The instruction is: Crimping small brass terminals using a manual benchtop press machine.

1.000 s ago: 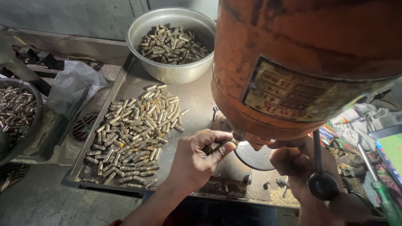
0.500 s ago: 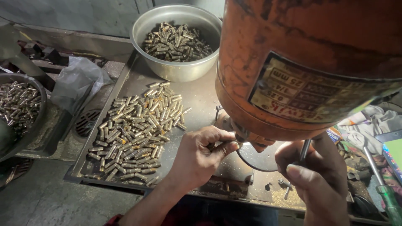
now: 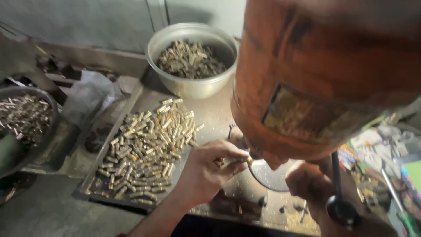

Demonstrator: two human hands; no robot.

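Note:
My left hand (image 3: 206,171) pinches a small brass piece (image 3: 248,160) at its fingertips and holds it under the big orange machine head (image 3: 315,74), just above a round metal plate (image 3: 272,177). More brass pieces sit in its palm. My right hand (image 3: 309,182) is curled on a black lever (image 3: 335,175) with a ball knob (image 3: 340,211), right of the plate. Left of my hand, a pile of short brass pieces (image 3: 147,151) lies on a flat metal tray (image 3: 94,182).
A steel bowl (image 3: 153,50) of brass pieces stands at the back. A dark bowl (image 3: 50,105) with more pieces is at the far left, beside a crumpled plastic bag (image 3: 87,94). Tools and coloured clutter (image 3: 386,175) fill the right side.
My right hand came back down with the lever after being raised. My left hand stayed under the machine head with its piece. The view has shifted slightly.

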